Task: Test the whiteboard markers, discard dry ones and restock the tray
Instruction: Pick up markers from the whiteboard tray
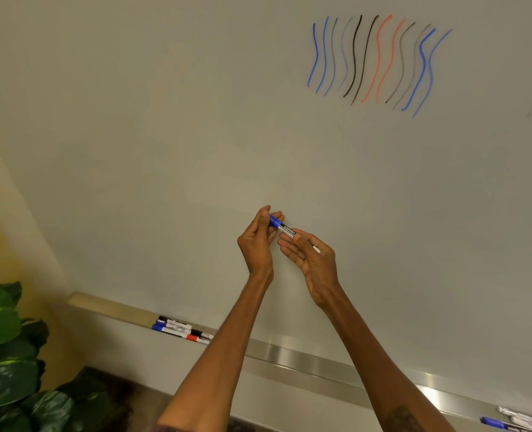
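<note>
Centrally, held up in front of the whiteboard (196,135) and well above the tray (289,353): a blue marker (285,229), slanting from upper left to lower right. Pinched at its blue cap end by the curled fingers (280,216) and thumb of the left hand (256,241); gripped along the white printed barrel between the thumb and fingers of the right hand (313,260). Both hands close together, just beside each other. Impossible to tell whether the cap is fully seated. High on the right of the board, a row of wavy test strokes (376,60) in blue, black, red and faint grey. Along the board's bottom edge, the metal tray, with a cluster of capped markers (180,328) lying towards its left end, caps black, blue and red, and a few more markers at the far right, one blue-capped. At the near left, large green leaves of a plant (6,353).
</note>
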